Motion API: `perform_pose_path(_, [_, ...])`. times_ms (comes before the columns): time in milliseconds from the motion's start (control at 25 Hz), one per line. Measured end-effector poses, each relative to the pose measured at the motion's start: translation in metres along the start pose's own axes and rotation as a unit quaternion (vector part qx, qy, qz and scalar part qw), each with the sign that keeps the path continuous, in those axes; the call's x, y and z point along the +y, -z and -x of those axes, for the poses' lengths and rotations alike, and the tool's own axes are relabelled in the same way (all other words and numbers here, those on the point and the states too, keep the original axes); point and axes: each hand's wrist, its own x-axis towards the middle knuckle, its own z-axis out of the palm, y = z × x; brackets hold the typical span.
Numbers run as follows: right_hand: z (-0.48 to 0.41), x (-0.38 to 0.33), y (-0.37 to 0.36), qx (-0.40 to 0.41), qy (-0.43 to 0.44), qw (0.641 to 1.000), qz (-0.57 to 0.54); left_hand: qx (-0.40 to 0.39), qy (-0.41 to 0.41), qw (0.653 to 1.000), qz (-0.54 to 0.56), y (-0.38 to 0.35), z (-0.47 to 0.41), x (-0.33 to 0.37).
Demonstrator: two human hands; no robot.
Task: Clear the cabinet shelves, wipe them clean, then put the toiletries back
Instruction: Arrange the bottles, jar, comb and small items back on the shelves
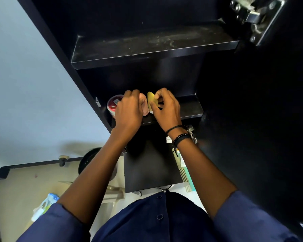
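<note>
Toiletries stand in a row on the lower black cabinet shelf (191,109): a round red-lidded tub (113,104) at the left end, a pale pink rounded piece (144,105) beside it, and a flat yellow oval piece (151,100) just right of that. The left hand (129,112) reaches over the tub, its fingers (131,95) curled round the pink piece. The right hand (166,107), with dark bead bracelets (179,135) at the wrist, pinches the yellow piece upright on its edge. The upper black shelf (147,48) above shows dust streaks and smears. A metal door hinge (255,16) sits at top right.
</note>
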Motion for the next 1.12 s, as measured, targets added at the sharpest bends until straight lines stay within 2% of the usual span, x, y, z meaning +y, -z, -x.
perform_pose_path(360, [-0.024, 0.012, -0.024, -0.009, -0.064, 0.998, 0.011, -0.018, 0.033, 0.999, -0.019, -0.005, -0.018, 0.007])
perform_pose_path(640, [-0.007, 0.028, -0.03, -0.068, -0.108, 0.992, 0.012, 0.007, 0.064, 0.998, 0.012, -0.015, -0.018, -0.01])
perform_pose_path(1120, [-0.001, 0.027, -0.039, -0.101, -0.088, 0.99, 0.035, 0.025, 0.069, 0.996, 0.044, -0.016, -0.02, -0.019])
